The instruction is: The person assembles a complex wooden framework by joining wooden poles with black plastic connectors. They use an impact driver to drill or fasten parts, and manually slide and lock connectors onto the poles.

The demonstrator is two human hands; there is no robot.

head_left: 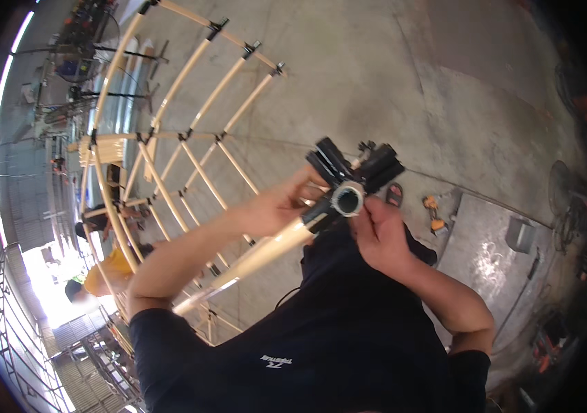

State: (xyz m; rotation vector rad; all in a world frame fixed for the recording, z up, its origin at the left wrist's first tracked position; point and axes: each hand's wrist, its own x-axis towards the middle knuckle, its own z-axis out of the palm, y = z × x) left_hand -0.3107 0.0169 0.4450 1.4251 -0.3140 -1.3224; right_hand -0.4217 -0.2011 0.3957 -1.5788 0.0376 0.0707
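In front of my chest is a cream pipe that runs off to the lower left, with black pipe joints clustered at its near end. A round open pipe end with a pale rim faces up among them. My left hand is closed at the left side of the cluster, with its fingers curled at the black joint and partly hidden behind it. Close under the round end, my right hand has its fingers bent and pressed against the lower right of the joint.
A large frame of cream pipes with black joints stands to the left. Beyond it is a person in a yellow shirt. Orange power tools lie on the floor at right, beside a grey metal sheet bearing a grey box.
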